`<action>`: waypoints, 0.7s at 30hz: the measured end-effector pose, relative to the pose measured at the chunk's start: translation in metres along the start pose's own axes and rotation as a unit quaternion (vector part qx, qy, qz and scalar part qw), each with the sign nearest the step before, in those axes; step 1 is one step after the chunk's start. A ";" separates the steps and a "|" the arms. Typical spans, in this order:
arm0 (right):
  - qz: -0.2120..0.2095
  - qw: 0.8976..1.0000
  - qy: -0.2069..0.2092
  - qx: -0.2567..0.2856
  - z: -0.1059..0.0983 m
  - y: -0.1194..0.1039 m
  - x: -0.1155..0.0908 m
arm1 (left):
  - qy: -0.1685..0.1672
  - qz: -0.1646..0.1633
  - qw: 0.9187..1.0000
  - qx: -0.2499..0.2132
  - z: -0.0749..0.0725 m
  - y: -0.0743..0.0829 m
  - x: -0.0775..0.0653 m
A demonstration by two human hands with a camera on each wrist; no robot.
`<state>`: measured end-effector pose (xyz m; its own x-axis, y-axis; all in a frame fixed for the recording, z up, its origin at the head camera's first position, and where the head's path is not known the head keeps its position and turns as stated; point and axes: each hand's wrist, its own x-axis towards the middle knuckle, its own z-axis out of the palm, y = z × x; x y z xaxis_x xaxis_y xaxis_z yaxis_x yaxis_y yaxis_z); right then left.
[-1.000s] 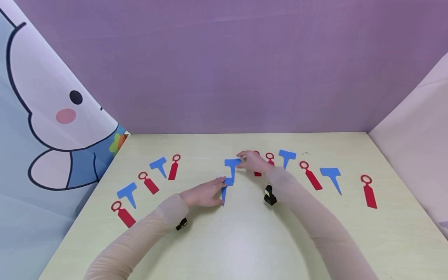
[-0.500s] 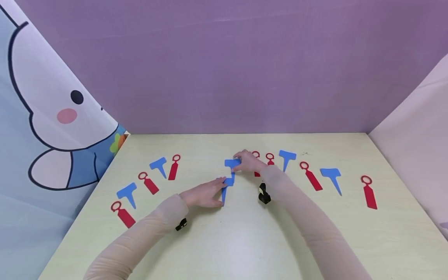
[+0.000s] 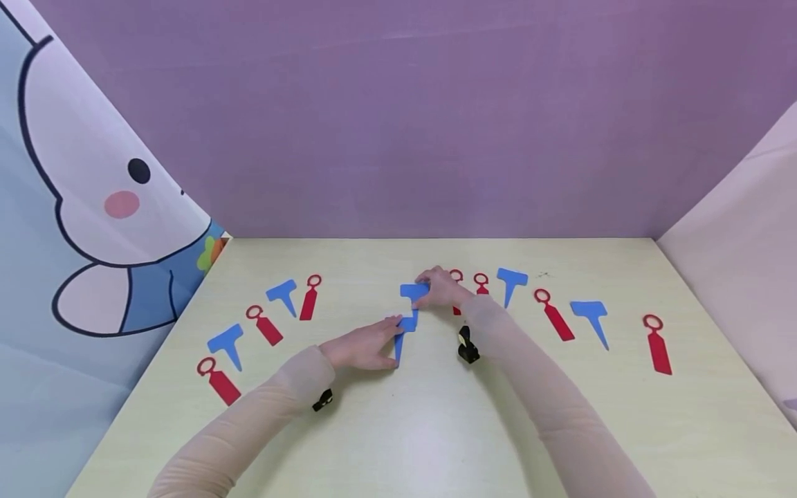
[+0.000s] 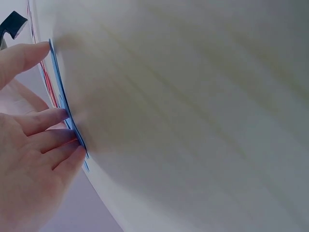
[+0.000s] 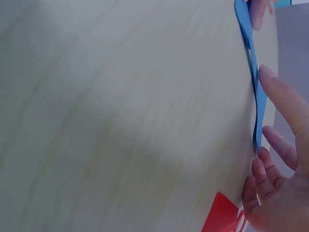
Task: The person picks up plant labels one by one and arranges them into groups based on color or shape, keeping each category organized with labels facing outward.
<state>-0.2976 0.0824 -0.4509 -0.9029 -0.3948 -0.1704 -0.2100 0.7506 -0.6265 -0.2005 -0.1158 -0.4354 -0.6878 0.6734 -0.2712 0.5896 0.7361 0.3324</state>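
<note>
Two blue T-shaped tags lie mid-table in the head view, the upper tag [image 3: 409, 290] with its stem reaching down to the lower tag [image 3: 399, 348]. My left hand [image 3: 366, 344] rests on the lower one, partly hiding its head. In the left wrist view, the thumb and fairly straight fingers of this left hand [image 4: 38, 140] touch a blue tag [image 4: 62, 87] at spread points. My right hand [image 3: 441, 287] touches the upper tag's right side. In the right wrist view, the right thumb and fingers [image 5: 285, 99] meet the blue tag [image 5: 260, 106], which lies low on the table.
Red ring-topped tags, such as one red tag [image 3: 308, 299], and more blue T-shaped tags, such as one blue tag [image 3: 512, 282], lie in a wide arc on both sides of the table [image 3: 398, 443]. A purple cloth [image 3: 436, 124] rises behind the table's far edge.
My right hand has shifted slightly left and further over the upper blue tag, uncovering more of the red tag beside it. The left hand and both blue tags look nearly unmoved.
</note>
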 end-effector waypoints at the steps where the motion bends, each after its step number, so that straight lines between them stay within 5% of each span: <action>1: 0.000 1.000 0.000 -0.002 0.000 0.000 0.000 | 0.000 0.000 1.000 0.001 0.000 0.000 0.000; 21: 0.017 0.998 -0.009 0.055 -0.002 -0.006 -0.005 | -0.009 -0.014 1.000 -0.006 0.000 0.001 0.001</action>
<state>-0.2925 0.0813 -0.4450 -0.9015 -0.3803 -0.2068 -0.1357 0.7019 -0.6993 -0.2004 -0.1141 -0.4351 -0.6957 0.6544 -0.2962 0.5659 0.7533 0.3352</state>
